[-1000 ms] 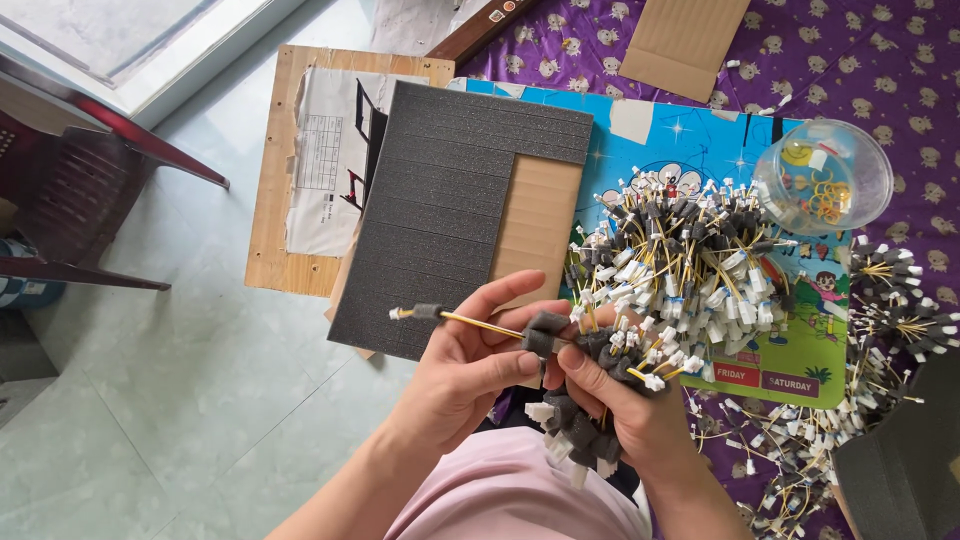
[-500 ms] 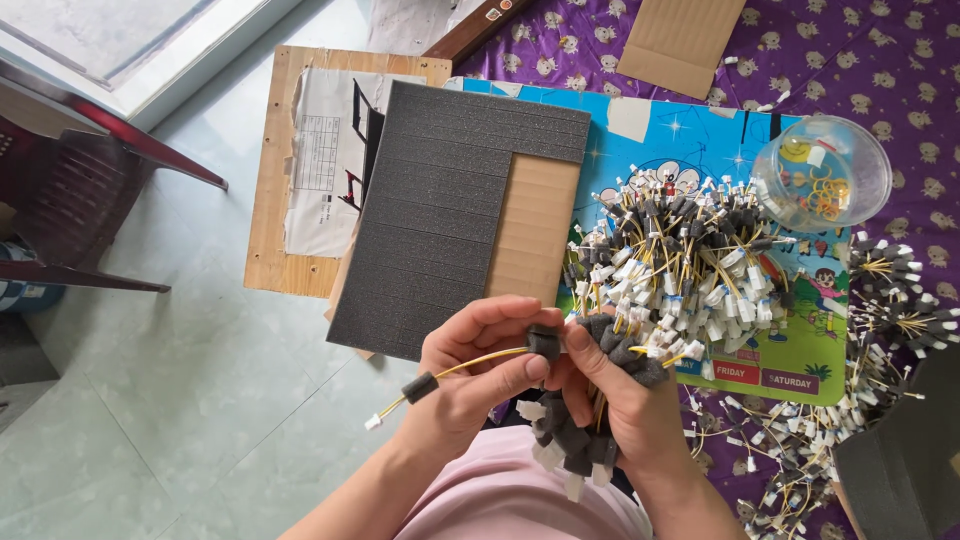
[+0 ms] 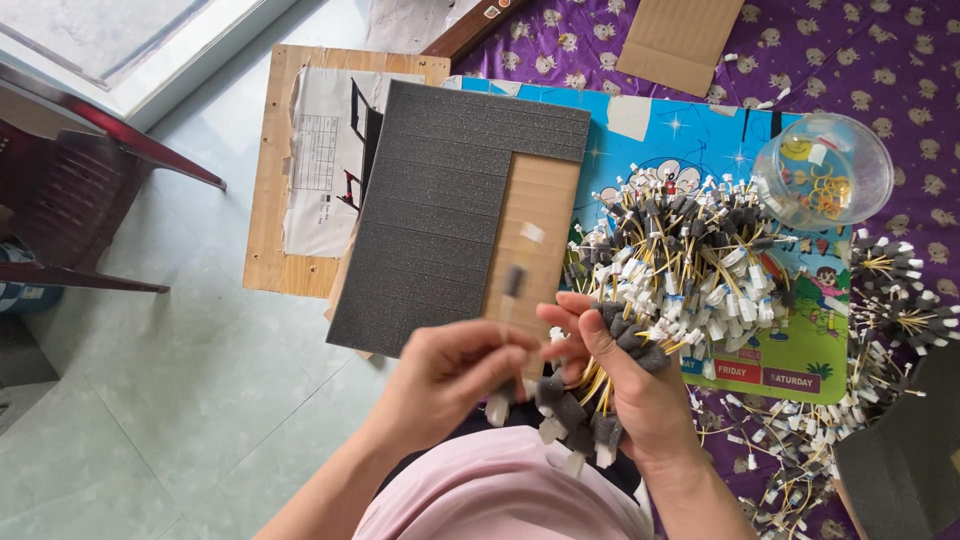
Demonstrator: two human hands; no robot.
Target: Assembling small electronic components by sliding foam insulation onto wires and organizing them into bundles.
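Fingers pinched, left hand (image 3: 455, 380) lifts one blurred cable (image 3: 515, 285); right hand (image 3: 635, 385) clamps the bundle (image 3: 580, 415) — best held steady.

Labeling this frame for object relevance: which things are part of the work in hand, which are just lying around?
In hand or in use:
- left hand holding one blurred yellow cable
- right hand gripping the foam-wrapped bundle
- cable pile, nearest to the hands
- dark foam sheet

Lying about:
- clear plastic bowl
- plywood board with paper
- cardboard piece
- dark red chair
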